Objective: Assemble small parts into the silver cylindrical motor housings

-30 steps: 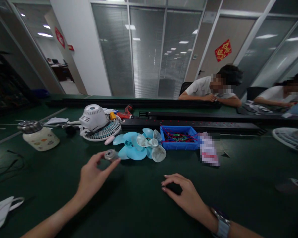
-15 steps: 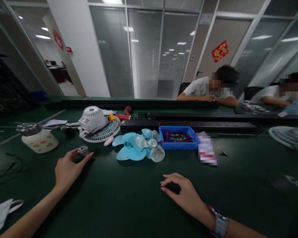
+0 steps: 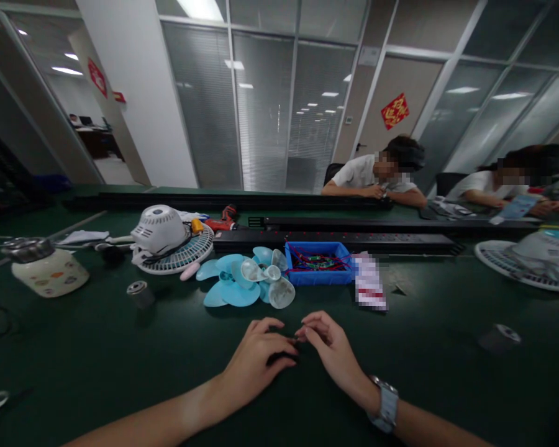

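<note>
In the middle of the table my left hand (image 3: pixel 261 351) and my right hand (image 3: pixel 328 341) meet, fingertips almost touching. The left fingers are curved and spread, thumb apart from the rest. My right thumb and forefinger are pinched together at a tiny dark thing, too small to make out. Just beyond the hands lies a pile of light blue and clear fan blades (image 3: pixel 242 279). A silver cylindrical motor part (image 3: pixel 140 295) stands alone to the left, and a similar cylinder (image 3: pixel 499 339) is at the right.
Behind the blades are a blue bin (image 3: pixel 319 277) of wires and circuit boards, a white fan head with its grille (image 3: pixel 161 233) and a red power drill (image 3: pixel 223 218). A cream jar (image 3: pixel 51 273) stands left; another fan (image 3: pixel 535 257) lies right. Two people sit across the table.
My left hand has let go of the silver cylinder and come right, beside my right hand. The cylinder stays standing on the table. The view has shifted slightly to the right.
</note>
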`<state>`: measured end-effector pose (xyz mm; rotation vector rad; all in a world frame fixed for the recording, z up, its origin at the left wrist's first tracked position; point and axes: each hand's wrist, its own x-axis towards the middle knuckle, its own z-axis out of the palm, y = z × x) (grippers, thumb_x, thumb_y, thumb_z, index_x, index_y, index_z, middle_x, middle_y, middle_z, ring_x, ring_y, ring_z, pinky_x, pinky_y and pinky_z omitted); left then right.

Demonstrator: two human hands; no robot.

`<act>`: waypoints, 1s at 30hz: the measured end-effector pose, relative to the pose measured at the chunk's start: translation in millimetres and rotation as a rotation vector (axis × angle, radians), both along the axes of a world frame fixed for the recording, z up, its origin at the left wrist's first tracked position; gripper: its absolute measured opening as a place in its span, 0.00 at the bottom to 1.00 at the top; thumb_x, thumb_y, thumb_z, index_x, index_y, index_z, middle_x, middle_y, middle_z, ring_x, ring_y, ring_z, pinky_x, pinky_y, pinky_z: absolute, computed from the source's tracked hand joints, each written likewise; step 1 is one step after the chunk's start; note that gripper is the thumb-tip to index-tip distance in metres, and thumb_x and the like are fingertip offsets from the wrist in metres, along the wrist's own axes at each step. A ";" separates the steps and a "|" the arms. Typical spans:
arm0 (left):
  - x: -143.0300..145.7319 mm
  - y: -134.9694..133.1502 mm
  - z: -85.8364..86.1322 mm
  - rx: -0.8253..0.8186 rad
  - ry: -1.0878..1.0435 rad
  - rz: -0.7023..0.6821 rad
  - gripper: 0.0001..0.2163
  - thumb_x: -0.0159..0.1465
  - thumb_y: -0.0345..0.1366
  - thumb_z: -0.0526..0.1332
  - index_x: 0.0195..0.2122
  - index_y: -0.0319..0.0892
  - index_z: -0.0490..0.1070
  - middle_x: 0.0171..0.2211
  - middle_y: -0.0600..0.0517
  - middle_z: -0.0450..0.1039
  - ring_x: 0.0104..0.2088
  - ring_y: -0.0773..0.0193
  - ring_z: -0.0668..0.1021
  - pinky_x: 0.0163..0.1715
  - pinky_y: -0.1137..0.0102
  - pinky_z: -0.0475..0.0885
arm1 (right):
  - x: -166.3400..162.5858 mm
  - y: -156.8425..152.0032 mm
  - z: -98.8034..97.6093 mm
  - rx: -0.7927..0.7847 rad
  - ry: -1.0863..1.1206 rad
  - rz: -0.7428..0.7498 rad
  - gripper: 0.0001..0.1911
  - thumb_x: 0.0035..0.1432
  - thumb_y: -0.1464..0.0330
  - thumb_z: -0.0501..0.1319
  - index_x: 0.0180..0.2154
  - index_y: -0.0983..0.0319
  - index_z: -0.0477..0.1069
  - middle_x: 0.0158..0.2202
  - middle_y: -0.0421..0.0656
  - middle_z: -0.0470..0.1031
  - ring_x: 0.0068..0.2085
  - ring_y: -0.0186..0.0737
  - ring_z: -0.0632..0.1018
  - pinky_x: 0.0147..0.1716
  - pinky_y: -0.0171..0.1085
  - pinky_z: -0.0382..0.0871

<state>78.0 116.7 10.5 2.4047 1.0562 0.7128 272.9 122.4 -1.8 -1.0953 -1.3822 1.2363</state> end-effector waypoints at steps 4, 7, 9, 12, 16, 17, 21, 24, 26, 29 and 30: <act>-2.5 4.7 -0.5 -0.063 -0.018 -0.005 0.05 0.62 0.34 0.66 0.37 0.53 0.80 0.36 0.55 0.82 0.46 0.55 0.75 0.46 0.59 0.69 | -1.1 -0.4 0.5 -0.007 -0.022 0.009 0.14 0.59 0.58 0.62 0.39 0.61 0.67 0.34 0.43 0.78 0.39 0.42 0.80 0.41 0.42 0.73; -19.2 7.0 9.9 -0.048 -0.042 0.048 0.06 0.63 0.34 0.65 0.38 0.53 0.80 0.36 0.54 0.81 0.44 0.57 0.76 0.43 0.62 0.71 | -0.6 -1.0 3.3 -0.011 -0.039 0.000 0.14 0.59 0.57 0.62 0.39 0.61 0.68 0.35 0.44 0.78 0.38 0.42 0.80 0.41 0.42 0.74; -46.3 9.0 18.8 -0.009 -0.071 0.194 0.07 0.64 0.37 0.63 0.41 0.51 0.79 0.38 0.51 0.80 0.42 0.57 0.77 0.41 0.63 0.73 | -0.4 -1.6 6.0 -0.021 -0.046 0.000 0.15 0.58 0.57 0.62 0.39 0.61 0.68 0.35 0.44 0.78 0.38 0.42 0.80 0.40 0.43 0.74; -105.3 12.0 27.7 0.073 -0.118 0.530 0.10 0.62 0.44 0.62 0.40 0.46 0.76 0.40 0.50 0.79 0.42 0.56 0.78 0.43 0.62 0.73 | -0.9 -2.1 9.6 -0.029 -0.075 0.010 0.15 0.57 0.57 0.62 0.39 0.61 0.69 0.35 0.45 0.77 0.39 0.42 0.80 0.39 0.43 0.75; -174.0 16.5 23.5 0.201 -0.043 0.911 0.14 0.58 0.51 0.61 0.29 0.45 0.65 0.38 0.48 0.80 0.38 0.53 0.79 0.37 0.63 0.73 | -1.8 -1.3 9.5 -0.032 -0.096 0.010 0.14 0.57 0.58 0.63 0.39 0.61 0.69 0.36 0.44 0.77 0.38 0.41 0.79 0.39 0.42 0.75; -184.6 18.1 20.0 0.213 -0.003 0.952 0.15 0.57 0.51 0.61 0.27 0.46 0.61 0.37 0.48 0.80 0.37 0.52 0.78 0.35 0.63 0.72 | -1.8 -1.1 8.7 -0.035 -0.094 0.010 0.14 0.57 0.58 0.63 0.39 0.61 0.69 0.36 0.44 0.77 0.38 0.41 0.79 0.39 0.42 0.75; -203.8 26.2 6.4 0.015 0.099 0.982 0.18 0.58 0.50 0.60 0.22 0.46 0.54 0.37 0.49 0.82 0.35 0.52 0.79 0.30 0.65 0.69 | -1.3 -0.5 6.3 -0.038 -0.105 0.010 0.15 0.57 0.57 0.62 0.40 0.61 0.69 0.36 0.45 0.77 0.38 0.41 0.79 0.38 0.41 0.76; -207.2 30.2 2.3 -0.090 0.098 0.980 0.19 0.59 0.50 0.59 0.21 0.46 0.54 0.39 0.50 0.81 0.37 0.52 0.79 0.29 0.66 0.69 | -1.0 -0.3 4.9 -0.039 -0.136 0.015 0.15 0.57 0.57 0.62 0.39 0.61 0.69 0.36 0.45 0.77 0.38 0.41 0.79 0.38 0.41 0.76; -208.4 30.0 2.0 -0.096 0.056 0.992 0.20 0.58 0.51 0.61 0.21 0.45 0.54 0.39 0.50 0.81 0.38 0.53 0.79 0.31 0.67 0.69 | -1.0 -0.1 3.6 -0.031 -0.154 0.016 0.15 0.57 0.57 0.62 0.39 0.61 0.69 0.36 0.45 0.77 0.38 0.41 0.79 0.38 0.41 0.75; -209.7 26.9 3.6 -0.077 -0.079 1.133 0.23 0.54 0.56 0.65 0.23 0.44 0.57 0.35 0.52 0.78 0.36 0.55 0.79 0.31 0.69 0.69 | -0.5 0.2 1.1 -0.013 -0.165 0.017 0.14 0.57 0.57 0.62 0.39 0.60 0.69 0.36 0.45 0.77 0.37 0.42 0.79 0.38 0.42 0.75; -210.2 26.0 4.5 -0.060 -0.124 1.213 0.23 0.53 0.58 0.65 0.25 0.44 0.59 0.33 0.53 0.76 0.35 0.56 0.78 0.30 0.69 0.69 | -0.2 0.4 0.3 -0.012 -0.165 0.018 0.15 0.57 0.57 0.62 0.39 0.60 0.69 0.36 0.45 0.77 0.37 0.42 0.79 0.38 0.42 0.75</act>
